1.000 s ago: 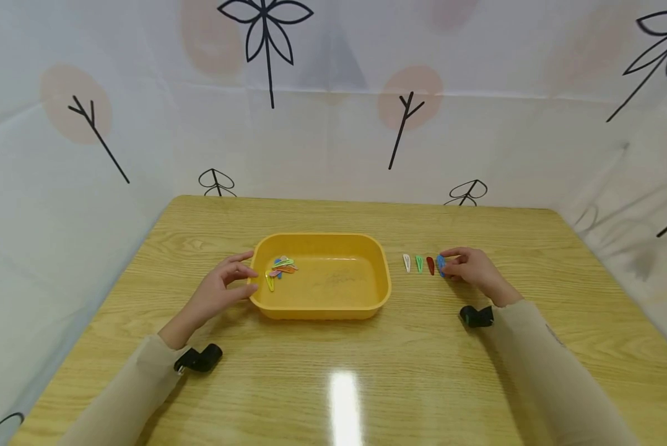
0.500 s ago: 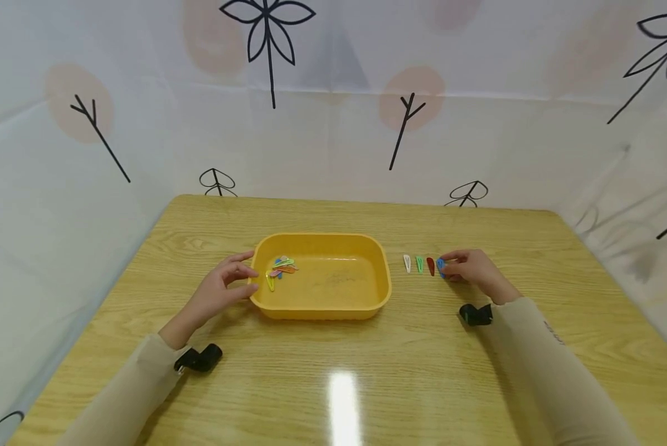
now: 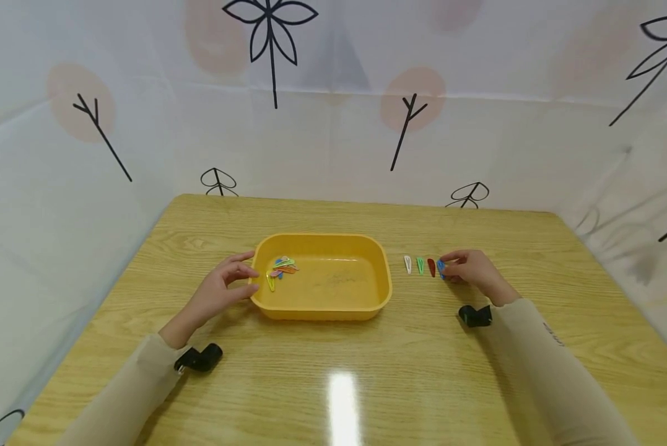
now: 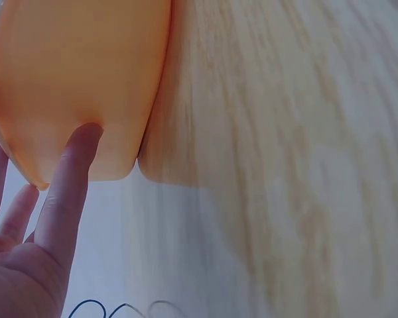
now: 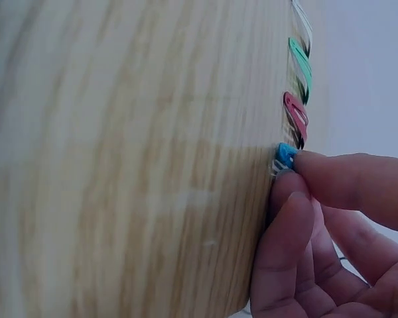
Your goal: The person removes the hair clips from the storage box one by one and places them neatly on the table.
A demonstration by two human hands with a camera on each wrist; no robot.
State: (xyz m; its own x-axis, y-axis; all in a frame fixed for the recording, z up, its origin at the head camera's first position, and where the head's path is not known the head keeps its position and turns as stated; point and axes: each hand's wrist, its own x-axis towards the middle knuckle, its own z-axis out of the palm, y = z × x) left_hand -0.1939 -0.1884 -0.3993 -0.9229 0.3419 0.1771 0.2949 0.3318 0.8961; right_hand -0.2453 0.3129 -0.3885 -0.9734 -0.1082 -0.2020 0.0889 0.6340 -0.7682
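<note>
My right hand (image 3: 471, 270) pinches a blue hair clip (image 5: 286, 155) between thumb and fingertips, down at the tabletop; the fingers partly cover it. Beside it lie a dark red snap hair clip (image 3: 431, 267), a green one (image 3: 420, 266) and a white one (image 3: 408, 264), in a row running left. On the other side, my left hand (image 3: 222, 288) touches the left end of a yellow plastic tray (image 3: 322, 314), its fingers loosely extended. In the left wrist view, one digit lies against the tray's outer wall (image 4: 86, 59), with other fingers by the rim.
A small pile of colourful hair clips (image 3: 283, 266) lies inside the tray at its left end, with a yellow clip (image 3: 270, 282) just in front. The wooden table (image 3: 288, 378) reaches back to a patterned white cloth (image 3: 322, 148).
Both hands stay almost where they were. The right hand keeps its pinch on the blue hair clip at the row's right end, and the view shifts very slightly.
</note>
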